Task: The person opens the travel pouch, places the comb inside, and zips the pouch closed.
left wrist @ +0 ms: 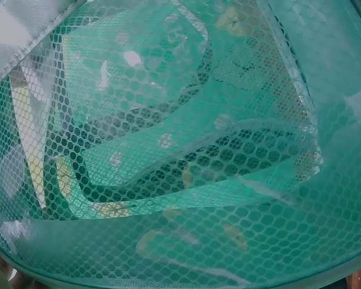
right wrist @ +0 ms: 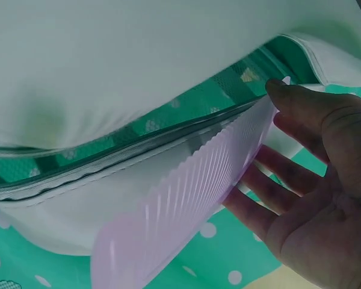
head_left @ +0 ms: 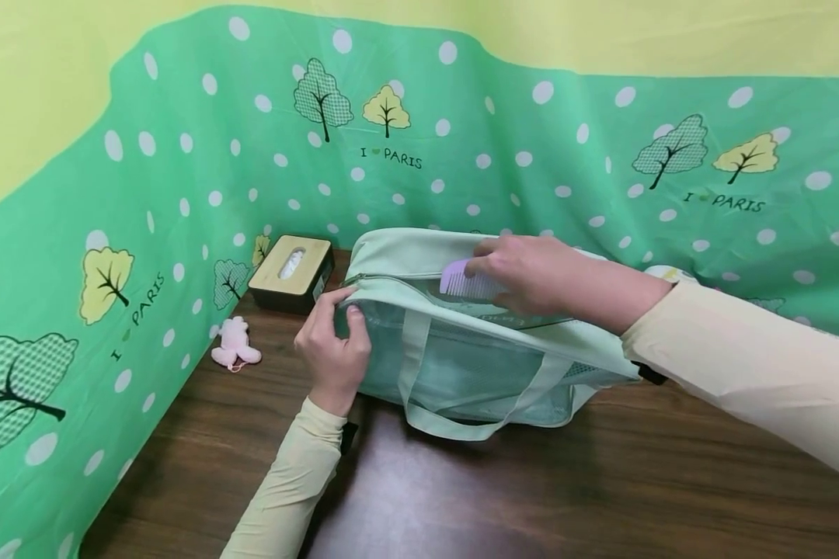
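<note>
A mint-green bag [head_left: 485, 373] with see-through mesh sides and two fabric handles lies on the wooden table, its zipped top partly unzipped. My left hand [head_left: 332, 341] grips the bag's upper left corner, thumb in front. Over the opening, my right hand [head_left: 527, 268] pinches a light purple comb [head_left: 454, 278], teeth downward. In the right wrist view, thumb and fingertips hold one end of the comb [right wrist: 186, 198], which lies across the zipper edge [right wrist: 108, 174]. Mesh of the bag [left wrist: 168, 180] fills the left wrist view, where the left hand is mostly hidden.
Behind the left hand stands a tissue box [head_left: 290, 272] with a wooden lid. A pink plush charm [head_left: 235, 341] lies in front of it. A white patterned item [head_left: 671, 273] shows partly behind the right forearm. Green dotted cloth [head_left: 391, 186] hangs around the table.
</note>
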A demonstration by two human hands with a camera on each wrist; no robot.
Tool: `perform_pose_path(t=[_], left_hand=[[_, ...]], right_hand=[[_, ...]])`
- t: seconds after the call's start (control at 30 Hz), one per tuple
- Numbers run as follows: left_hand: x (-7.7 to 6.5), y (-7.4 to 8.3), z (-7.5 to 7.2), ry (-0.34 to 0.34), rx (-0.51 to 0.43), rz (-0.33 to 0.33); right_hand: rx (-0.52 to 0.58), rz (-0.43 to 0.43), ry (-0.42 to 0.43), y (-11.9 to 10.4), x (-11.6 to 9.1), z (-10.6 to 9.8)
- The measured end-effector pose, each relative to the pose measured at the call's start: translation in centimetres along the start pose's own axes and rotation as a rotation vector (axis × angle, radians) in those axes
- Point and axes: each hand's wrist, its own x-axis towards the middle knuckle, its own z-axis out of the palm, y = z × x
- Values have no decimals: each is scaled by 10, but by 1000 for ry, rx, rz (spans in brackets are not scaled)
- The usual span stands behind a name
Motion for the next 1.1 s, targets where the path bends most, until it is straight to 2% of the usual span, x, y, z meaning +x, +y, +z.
perform_pose_path(t=[0.23, 0.47, 0.87, 1.1], left_hand=[[0, 0, 0, -2, 9, -6], [1, -3, -1, -8, 12, -6], [2, -7, -1, -15, 19, 3], [3, -8, -2, -24, 31, 15]], right_hand=[[-4, -10, -41, -2, 10, 1], [-12, 15, -83, -4, 18, 0], [-1, -39, -47, -3, 23, 6], [23, -17, -89, -5, 33, 4]])
